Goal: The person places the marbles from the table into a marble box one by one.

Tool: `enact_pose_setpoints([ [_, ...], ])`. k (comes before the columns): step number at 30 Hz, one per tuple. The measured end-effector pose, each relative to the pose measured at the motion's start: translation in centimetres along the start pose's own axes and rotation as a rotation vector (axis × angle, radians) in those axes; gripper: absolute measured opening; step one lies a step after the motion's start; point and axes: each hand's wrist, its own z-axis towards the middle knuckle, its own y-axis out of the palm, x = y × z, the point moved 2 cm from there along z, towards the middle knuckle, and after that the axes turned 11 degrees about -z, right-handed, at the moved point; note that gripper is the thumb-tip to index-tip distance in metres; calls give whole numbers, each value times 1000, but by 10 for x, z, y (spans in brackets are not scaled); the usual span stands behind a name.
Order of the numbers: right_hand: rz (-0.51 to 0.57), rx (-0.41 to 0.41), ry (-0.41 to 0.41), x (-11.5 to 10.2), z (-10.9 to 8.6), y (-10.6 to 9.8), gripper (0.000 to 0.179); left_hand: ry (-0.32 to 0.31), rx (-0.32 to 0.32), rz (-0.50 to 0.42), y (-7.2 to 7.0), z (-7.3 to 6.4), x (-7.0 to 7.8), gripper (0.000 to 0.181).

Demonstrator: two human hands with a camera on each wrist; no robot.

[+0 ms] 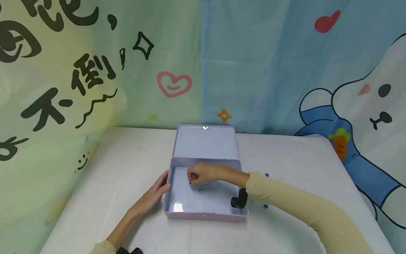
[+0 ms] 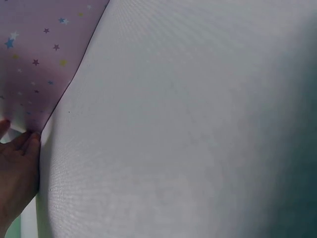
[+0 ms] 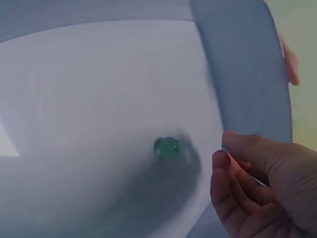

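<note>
A lilac metal box (image 1: 203, 216) with printed stars lies open on the white table, its lid (image 1: 205, 143) tipped back. My right hand (image 1: 203, 173) is over the box's inside, pinching a small blue marble (image 1: 190, 182) between thumb and fingertips; in the right wrist view the fingers mostly hide it. On the box floor lies a green glass marble (image 3: 169, 147), just beside that hand. Against the outer left wall rests my left hand (image 1: 155, 193), fingers extended; in the left wrist view, its fingertips touch the starred side (image 2: 47, 54).
Two blue marbles, one farther back (image 1: 266, 175) and one nearer (image 1: 265, 206), lie on the table right of the box, close to my right sleeve (image 1: 295, 204). A printed cloth backdrop (image 1: 247, 70) hangs behind the table. A black wrist camera (image 1: 239, 199) overlaps the box's right wall.
</note>
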Motion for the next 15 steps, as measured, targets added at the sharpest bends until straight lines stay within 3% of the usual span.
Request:
enact_pose_setpoints([
  [8, -4, 48, 61, 12, 13, 9, 8, -10, 3, 13, 1, 1, 0, 63],
  [15, -3, 10, 67, 16, 17, 16, 7, -10, -3, -4, 2, 1, 0, 63],
])
